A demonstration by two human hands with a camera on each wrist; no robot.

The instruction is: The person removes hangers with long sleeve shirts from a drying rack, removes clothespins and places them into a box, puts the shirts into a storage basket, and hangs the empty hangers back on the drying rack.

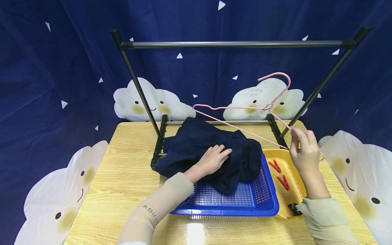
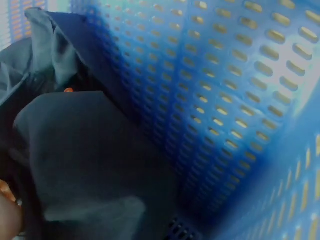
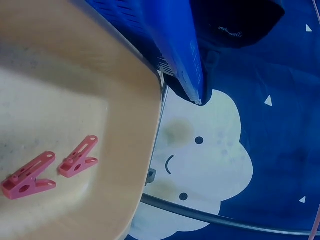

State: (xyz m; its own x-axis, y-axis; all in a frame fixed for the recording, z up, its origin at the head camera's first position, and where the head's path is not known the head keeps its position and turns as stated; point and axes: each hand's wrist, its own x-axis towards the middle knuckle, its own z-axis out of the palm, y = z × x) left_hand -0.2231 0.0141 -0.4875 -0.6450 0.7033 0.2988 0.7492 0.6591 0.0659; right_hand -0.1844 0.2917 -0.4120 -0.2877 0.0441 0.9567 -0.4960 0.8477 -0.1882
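A pink clothes hanger [image 1: 239, 108] is held up in my right hand [image 1: 305, 153], pinched near its right end between thumb and fingers. Its hook points up and to the left, and its long lower bar slants over the cloth. My left hand [image 1: 213, 159] rests on a dark navy garment [image 1: 196, 139], its fingers spread loosely over the folds. The garment lies bunched in a blue perforated basket [image 1: 226, 211] and spills over its back and left sides. In the left wrist view, dark folds [image 2: 95, 155] lie against the basket wall, with a fingertip at the left edge.
A yellow tray [image 1: 295, 177] beside the basket holds two red clothespins [image 1: 283, 182] and a small black item [image 1: 294, 209]. Behind stands a black rack with a horizontal rail [image 1: 232, 44]. A blue curtain [image 1: 190, 20] hangs behind the wooden table [image 1: 122, 160].
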